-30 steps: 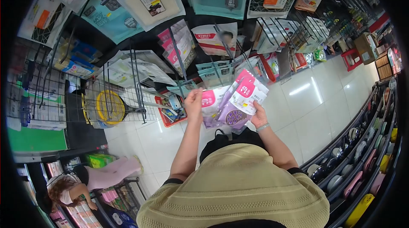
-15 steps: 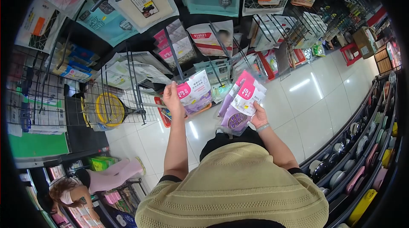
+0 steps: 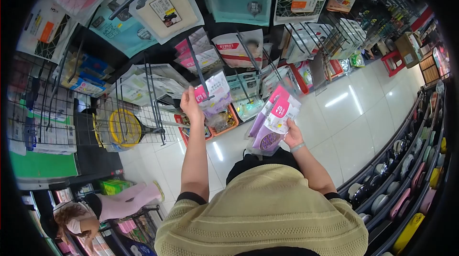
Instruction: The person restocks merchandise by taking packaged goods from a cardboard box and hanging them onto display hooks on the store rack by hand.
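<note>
My left hand (image 3: 192,106) pinches the left edge of a pink, white and purple packet (image 3: 217,94). This packet sits against the end of a dark display hook (image 3: 197,65); whether the hook passes through it, I cannot tell. In front of my waist, my right hand (image 3: 293,135) is closed on the right side of some purple packets (image 3: 268,127) with pink and white labels, in clear wrapping. The packets overlap, tilted. Behind the left packet, more pink and white packets (image 3: 203,55) hang on the rack.
An orange basket (image 3: 233,117) with small goods stands below the left packet. A wire rack (image 3: 129,122) with a yellow round item (image 3: 125,128) juts out at left. Pans and lids line a shelf (image 3: 382,196) at right. Another person (image 3: 91,213) bends at lower left.
My left hand has moved slightly up and left with its packet, which now reaches the hook's end and uncovers the orange basket. The right hand's packets have barely moved.
</note>
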The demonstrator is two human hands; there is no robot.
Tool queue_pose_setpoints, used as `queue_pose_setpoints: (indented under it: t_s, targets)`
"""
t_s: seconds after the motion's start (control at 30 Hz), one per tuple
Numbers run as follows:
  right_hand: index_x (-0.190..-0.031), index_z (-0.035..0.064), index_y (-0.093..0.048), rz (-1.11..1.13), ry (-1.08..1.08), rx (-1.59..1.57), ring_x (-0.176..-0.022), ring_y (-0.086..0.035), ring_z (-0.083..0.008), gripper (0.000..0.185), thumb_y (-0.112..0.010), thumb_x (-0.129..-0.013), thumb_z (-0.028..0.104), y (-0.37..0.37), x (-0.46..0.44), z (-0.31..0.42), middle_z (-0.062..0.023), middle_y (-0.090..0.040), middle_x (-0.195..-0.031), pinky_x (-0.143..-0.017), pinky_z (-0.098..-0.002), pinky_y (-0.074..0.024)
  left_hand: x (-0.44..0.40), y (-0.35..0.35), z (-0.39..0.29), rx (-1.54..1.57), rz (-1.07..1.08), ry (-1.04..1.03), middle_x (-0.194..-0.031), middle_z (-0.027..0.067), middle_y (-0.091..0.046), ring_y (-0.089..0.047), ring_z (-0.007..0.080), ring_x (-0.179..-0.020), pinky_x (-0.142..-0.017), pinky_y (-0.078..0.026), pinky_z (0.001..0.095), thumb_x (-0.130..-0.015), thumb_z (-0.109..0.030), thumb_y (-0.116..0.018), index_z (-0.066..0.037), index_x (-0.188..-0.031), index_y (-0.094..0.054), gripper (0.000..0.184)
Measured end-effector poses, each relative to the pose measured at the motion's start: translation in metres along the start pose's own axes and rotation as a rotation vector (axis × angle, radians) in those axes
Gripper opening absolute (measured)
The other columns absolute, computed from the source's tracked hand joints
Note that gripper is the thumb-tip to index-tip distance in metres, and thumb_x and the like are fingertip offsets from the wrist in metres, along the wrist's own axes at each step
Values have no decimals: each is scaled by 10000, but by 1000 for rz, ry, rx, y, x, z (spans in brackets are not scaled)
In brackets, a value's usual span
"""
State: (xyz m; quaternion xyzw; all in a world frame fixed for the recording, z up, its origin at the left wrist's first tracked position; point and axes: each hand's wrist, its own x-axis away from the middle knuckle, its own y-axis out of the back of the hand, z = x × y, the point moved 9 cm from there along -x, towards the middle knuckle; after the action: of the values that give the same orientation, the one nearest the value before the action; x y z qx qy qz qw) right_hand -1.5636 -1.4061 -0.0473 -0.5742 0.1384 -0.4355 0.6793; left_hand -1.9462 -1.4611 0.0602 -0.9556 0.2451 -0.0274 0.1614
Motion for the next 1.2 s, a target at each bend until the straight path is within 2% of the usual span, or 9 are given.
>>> queue_pose_setpoints:
  t_s: [0.3, 0.33, 0.43, 0.47, 0.53, 0.67, 0.77, 1.0, 1.2]
  targets:
    - [-1240, 75, -392, -22, 58, 204, -1078, -517, -205, 454, -589, -831, 91, -24, 10, 1, -63, -531, -1174, -949, -391, -402, -78, -27, 18, 129, -17, -47, -780, 3, -582, -522, 69, -722, -671, -417, 218, -857, -139, -587, -17, -802, -588, 134]
    - [-1246, 69, -383, -33, 68, 234, -1079, -515, -203, 461, -582, -831, 66, -25, 11, 2, -68, -525, -1181, -943, -384, -408, -83, -27, 20, 113, 21, -49, -924, 41, -579, -522, 98, -828, -741, -419, 242, -847, -131, -601, 5, -943, -558, 172]
    - [-1238, 57, -391, -57, 101, 316, -1063, -521, -187, 451, -572, -827, 23, -32, 12, 3, -76, -533, -1166, -921, -354, -421, -53, -25, 4, 57, -38, -199, -1075, 87, -522, -488, 136, -951, -821, -399, 278, -840, -117, -605, 19, -1102, -461, 328]
    - [-1233, 54, -397, -49, 106, 332, -1059, -523, -185, 446, -573, -825, 18, -34, 11, 3, -76, -536, -1161, -919, -350, -421, -40, -14, 4, -107, -149, -194, -1150, 115, -461, -455, 172, -1033, -878, -375, 305, -832, -100, -609, 13, -1186, -366, 444]
    - [-1210, 43, -419, -51, 109, 354, -1052, -525, -177, 440, -592, -807, 6, -39, 10, 1, -74, -544, -1145, -909, -330, -421, 3, -6, 2, -131, -202, -192, -1100, 108, -505, -489, 178, -1011, -870, -383, 303, -849, -125, -583, 12, -1161, -409, 382]
    - [-1193, 34, -434, -2, 87, 471, -1024, -537, -157, 442, -616, -791, 5, -49, 5, -2, -65, -559, -1118, -898, -305, -422, 92, -58, 22, 146, 427, 307, -1030, 77, -567, -526, 142, -940, -831, -388, 263, -907, -193, -500, -13, -1147, -479, 301]
    - [-1185, 25, -442, 36, 32, 518, -1008, -546, -153, 436, -621, -789, 7, -65, 4, -10, -67, -567, -1103, -889, -297, -428, 135, -72, 15, 99, 573, 413, -1075, 76, -563, -523, 117, -973, -824, -405, 258, -900, -144, -506, -11, -1140, -496, 275]
    - [-1159, 2, -475, 66, -15, 572, -989, -557, -154, 403, -626, -786, 11, -63, 2, -29, -77, -581, -1085, -879, -296, -434, 135, -60, 4, -75, 537, 383, -874, 6, -610, -547, 67, -802, -732, -412, 205, -878, -113, -549, -8, -987, -596, 158]
    - [-1171, 5, -493, 8, 48, 547, -967, -571, -165, 389, -607, -800, 30, -52, 9, -15, -86, -596, -1072, -870, -307, -439, 116, -28, 17, -12, 369, 287, -872, 25, -607, -546, 75, -793, -730, -419, 211, -873, -105, -553, -25, -929, -583, 102]
